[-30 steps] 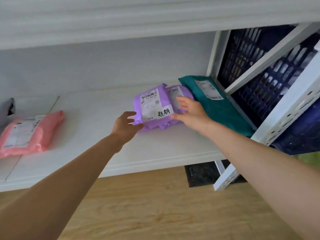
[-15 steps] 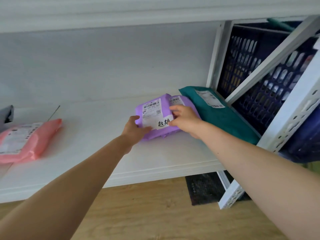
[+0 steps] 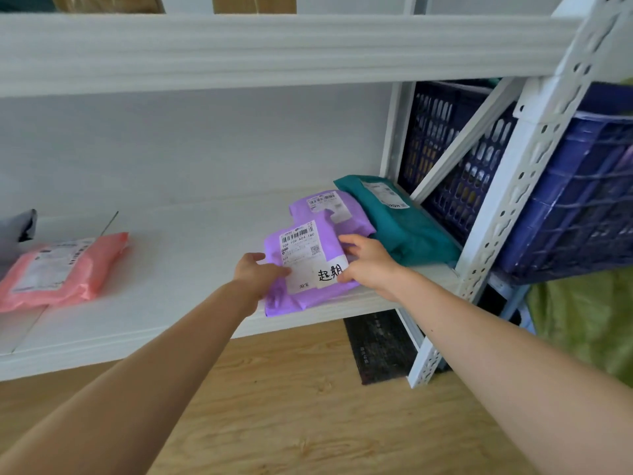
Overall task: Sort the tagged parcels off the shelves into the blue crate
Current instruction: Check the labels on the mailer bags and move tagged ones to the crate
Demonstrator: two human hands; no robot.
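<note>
A purple parcel (image 3: 301, 265) with a shipping label and a handwritten white tag lies at the front edge of the white shelf (image 3: 164, 269). My left hand (image 3: 257, 274) grips its left side, thumb on the label. My right hand (image 3: 368, 264) holds its right side, fingers on top. A second purple parcel (image 3: 337, 212) lies just behind it, apart from the front one. A teal parcel (image 3: 400, 224) sits to the right. A pink parcel (image 3: 61, 269) lies at the far left. The blue crate (image 3: 565, 200) stands right of the shelf frame.
A perforated white upright (image 3: 534, 159) and a diagonal brace (image 3: 469, 138) stand between the shelf and the crate. The upper shelf beam (image 3: 274, 53) hangs overhead. A grey parcel (image 3: 17, 231) is at the left edge. Wood floor and a dark mat (image 3: 376, 344) lie below.
Both hands have taken hold of the tagged purple parcel and drawn it toward the shelf's front edge, off the second purple parcel behind it.
</note>
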